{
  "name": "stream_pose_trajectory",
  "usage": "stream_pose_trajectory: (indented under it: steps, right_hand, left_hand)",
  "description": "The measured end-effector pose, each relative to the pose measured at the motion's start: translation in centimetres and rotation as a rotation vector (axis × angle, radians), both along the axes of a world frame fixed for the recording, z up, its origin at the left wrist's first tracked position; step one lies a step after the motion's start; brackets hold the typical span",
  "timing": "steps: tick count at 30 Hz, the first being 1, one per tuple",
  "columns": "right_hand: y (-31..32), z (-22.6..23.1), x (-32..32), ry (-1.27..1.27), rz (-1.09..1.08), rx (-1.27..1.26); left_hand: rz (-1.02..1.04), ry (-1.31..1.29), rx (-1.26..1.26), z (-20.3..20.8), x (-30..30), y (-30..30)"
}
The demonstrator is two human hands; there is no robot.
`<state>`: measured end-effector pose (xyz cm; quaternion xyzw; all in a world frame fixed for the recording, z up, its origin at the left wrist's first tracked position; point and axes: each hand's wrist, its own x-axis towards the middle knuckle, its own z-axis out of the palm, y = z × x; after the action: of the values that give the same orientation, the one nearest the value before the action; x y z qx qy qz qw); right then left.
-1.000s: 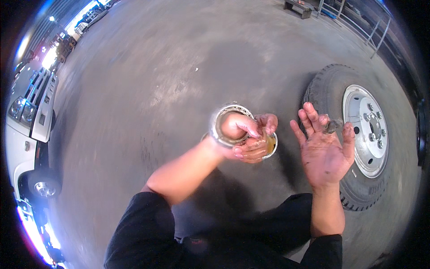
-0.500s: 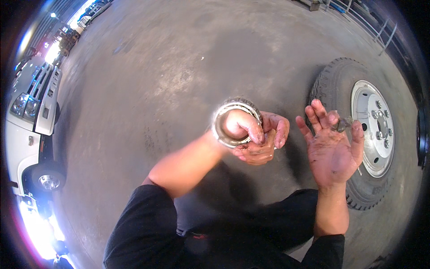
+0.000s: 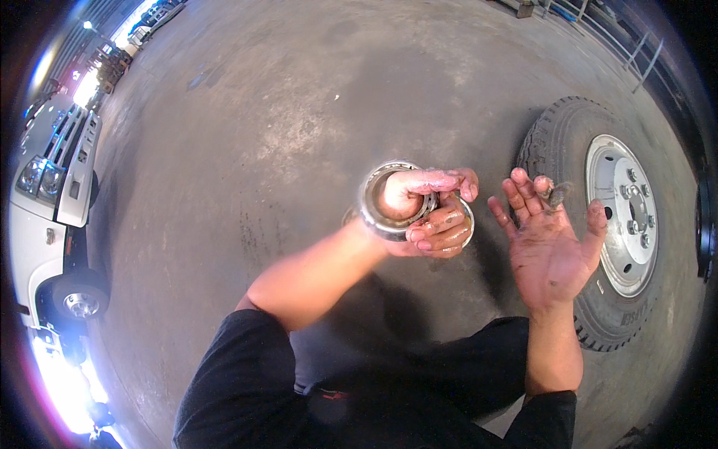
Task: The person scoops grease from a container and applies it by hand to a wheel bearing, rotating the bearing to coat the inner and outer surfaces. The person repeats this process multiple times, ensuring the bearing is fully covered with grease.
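A shiny metal bearing ring (image 3: 368,200) encircles the thumb side of my left hand (image 3: 440,221), whose fingers are curled closed in front of me. The thumb passes through the ring and points right. By the fingertips shows a second bright curved metal edge (image 3: 470,224); whether it belongs to another ring I cannot tell. My right hand (image 3: 552,258) is turned palm up with its fingers spread, to the right of the left one and apart from it. A dark lump that looks like grease (image 3: 560,193) clings near its index fingertip. Both hands are smeared and wet-looking.
A large truck tyre (image 3: 550,142) on a silver wheel rim (image 3: 600,172) with several nuts lies at the right, close behind my right hand. A white truck (image 3: 34,232) stands at the far left. Metal railings (image 3: 647,63) run along the upper right. The floor is grey concrete (image 3: 299,82).
My left hand has turned: its thumb now points right instead of down, and the bright edge by the fingertips has come into sight. The right hand has shifted slightly left, fingers still spread.
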<state>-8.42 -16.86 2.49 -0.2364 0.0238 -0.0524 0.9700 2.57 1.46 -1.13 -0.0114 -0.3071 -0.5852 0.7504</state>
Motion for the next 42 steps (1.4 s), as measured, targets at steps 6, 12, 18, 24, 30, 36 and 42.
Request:
stream_pose_trajectory:
  steps: [6,12,18,24,30,36,42]
  right_hand:
    - [0.6,0.4,-0.1,0.027,0.001,-0.117]
    - [1.4,1.3,0.4,0.016,0.078,-0.117]
    - [1.3,1.2,0.2,-0.038,0.11,-0.159]
    - [1.5,1.1,-0.2,-0.109,0.081,-0.172]
    - [1.5,0.8,-0.2,-0.054,-0.014,-0.183]
    - [0.3,-0.5,-0.1,-0.036,0.026,-0.161]
    - [-0.2,-1.4,0.3,-0.009,-0.045,-0.196]
  left_hand:
    - [0.045,0.005,0.058,-0.3,0.2,-0.1]
    - [0.139,0.129,0.247,0.0,0.1,0.3]
    - [0.198,0.119,0.373,0.3,0.4,0.2]
    - [0.179,-0.122,0.184,-0.1,0.2,-0.1]
    - [0.176,-0.295,0.116,-0.5,0.0,0.2]
    - [0.183,-0.424,0.149,1.1,-0.2,0.7]
    - [0.118,-0.397,0.022,0.5,-0.1,0.3]
